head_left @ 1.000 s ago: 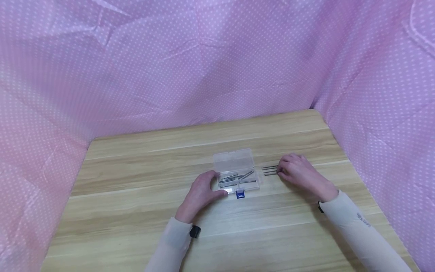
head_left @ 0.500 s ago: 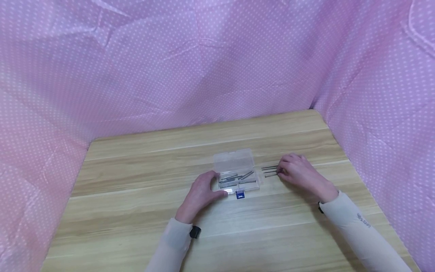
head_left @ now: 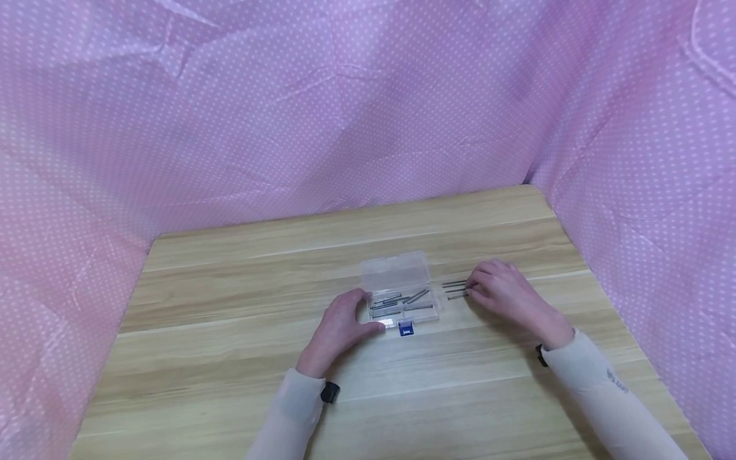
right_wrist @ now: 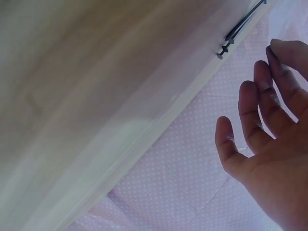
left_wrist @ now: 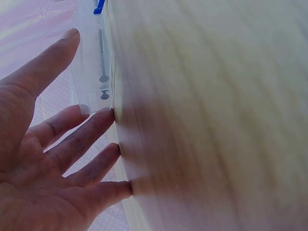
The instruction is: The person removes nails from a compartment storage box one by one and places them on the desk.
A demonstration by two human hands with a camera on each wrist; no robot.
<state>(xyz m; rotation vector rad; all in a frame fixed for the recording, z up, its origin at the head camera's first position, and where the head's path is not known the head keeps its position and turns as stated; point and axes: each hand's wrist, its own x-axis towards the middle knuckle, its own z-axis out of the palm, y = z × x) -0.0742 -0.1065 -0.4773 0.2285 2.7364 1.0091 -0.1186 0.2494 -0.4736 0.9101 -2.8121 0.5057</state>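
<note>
A clear plastic box (head_left: 435, 314) stands with its lid (head_left: 395, 272) folded back and several metal nails (head_left: 418, 307) inside. My left hand (head_left: 339, 322) holds the box's left end, thumb at the front wall and forefinger near the back corner. In the left wrist view, the other fingers touch the tabletop. Several loose nails (head_left: 456, 291) lie side by side to the right of the box. My right hand (head_left: 505, 291) is over their right ends. In the right wrist view its thumb and forefinger tips meet above the nails (right_wrist: 226, 47), with nothing visible between them.
The box's blue catch (head_left: 406, 328) hangs at its front. A light wood table (head_left: 241, 358) carries everything. Pink dotted cloth (head_left: 322, 115) hangs behind and on both sides of the table.
My right hand has shifted slightly to the left over the loose nails. The nearest loose nail has changed its angle a little. My left hand and the box stay put.
</note>
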